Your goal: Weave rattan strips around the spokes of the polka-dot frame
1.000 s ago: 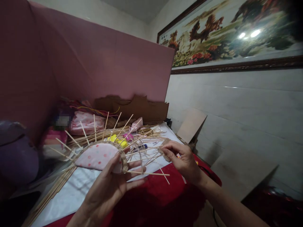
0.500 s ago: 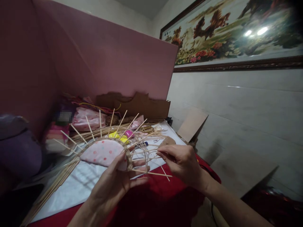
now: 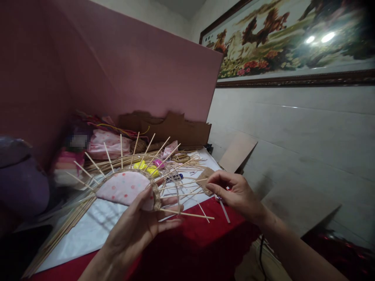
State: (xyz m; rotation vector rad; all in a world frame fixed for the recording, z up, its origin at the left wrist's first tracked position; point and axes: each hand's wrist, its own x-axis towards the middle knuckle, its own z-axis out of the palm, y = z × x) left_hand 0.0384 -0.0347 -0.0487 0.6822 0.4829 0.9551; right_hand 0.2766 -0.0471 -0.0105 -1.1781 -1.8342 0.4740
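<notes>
At the left edge of the frame, a blurred purple object [image 3: 25, 191] sits before a mauve panel [image 3: 140, 70] spanning the upper left; lower down, a worktop [image 3: 211, 234] draped in red carries a white sheet [image 3: 80, 242], with long thin canes [image 3: 66, 229] along the sheet's left side and torn brown cardboard [image 3: 164, 125] standing behind at centre. To the right, a framed picture of horses [image 3: 258, 43] hangs on a pale wall [image 3: 293, 132], a tan board [image 3: 238, 152] leaning beneath. At lower centre, the person's left hand [image 3: 140, 222] grips a half-round woven piece [image 3: 125, 188], thumb pressed on the front, other fingers spread by its braided rim [image 3: 156, 197], from which pale spokes [image 3: 121, 150] fan outward. Right of centre, the right hand [image 3: 230, 191] is poised by the spoke ends, thumb and forefinger curled toward each other; whether they pinch a strand cannot be told. Behind the woven piece at centre lie a yellow packet [image 3: 152, 170] and a magenta packet [image 3: 159, 163], their contents indistinct.
</notes>
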